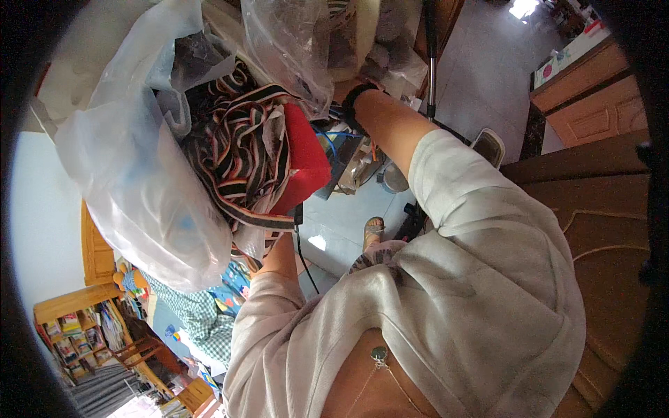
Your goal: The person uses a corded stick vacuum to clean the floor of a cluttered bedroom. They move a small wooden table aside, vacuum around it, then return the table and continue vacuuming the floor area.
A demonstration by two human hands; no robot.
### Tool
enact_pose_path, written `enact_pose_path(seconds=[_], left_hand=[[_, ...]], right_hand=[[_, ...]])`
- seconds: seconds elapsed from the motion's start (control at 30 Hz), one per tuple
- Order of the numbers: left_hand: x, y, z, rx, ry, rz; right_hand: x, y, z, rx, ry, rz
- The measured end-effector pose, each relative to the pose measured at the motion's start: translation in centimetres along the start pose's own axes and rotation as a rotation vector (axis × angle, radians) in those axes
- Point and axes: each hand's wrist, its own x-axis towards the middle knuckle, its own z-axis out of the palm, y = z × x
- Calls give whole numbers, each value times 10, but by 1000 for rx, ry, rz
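A tangled heap of striped webbing (pixel 245 151) in black, white and red lies in front of me. To its right is a red box or bag (pixel 303 162), and a large white plastic bag (pixel 151 188) bulges on its left. My left forearm reaches up under the heap, where the webbing and bags cover the hand. My right arm, with a dark band at the wrist, stretches to clear plastic bags (pixel 292 47) at the top. The right hand (pixel 345 91) is mostly hidden behind the plastic; its fingers cannot be made out.
Blue cables (pixel 337 134), a round container (pixel 394 178) and a black-and-silver pole (pixel 431 78) are beyond my arms. Wooden cabinets (pixel 590 99) stand at the right. A bookshelf (pixel 78 334) and a checked cloth (pixel 193 313) are at the lower left.
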Motion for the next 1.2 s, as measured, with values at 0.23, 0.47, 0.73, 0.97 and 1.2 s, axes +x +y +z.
enact_pose_path(seconds=[0.23, 0.47, 0.73, 0.97, 1.2], left_hand=[[47, 38, 45, 62, -53, 199], [73, 45, 92, 74, -30, 316], [75, 39, 97, 115, 8, 388], [66, 40, 87, 286, 121, 550], [10, 10, 105, 872, 326, 858]], right_hand=[[-30, -24, -28, -44, 43, -68], [-103, -64, -36, -39, 286, -26], [-145, -42, -4, -64, -166, -216], [-115, -7, 12, -246, -29, -61], [-97, 2, 19, -226, 5, -126]])
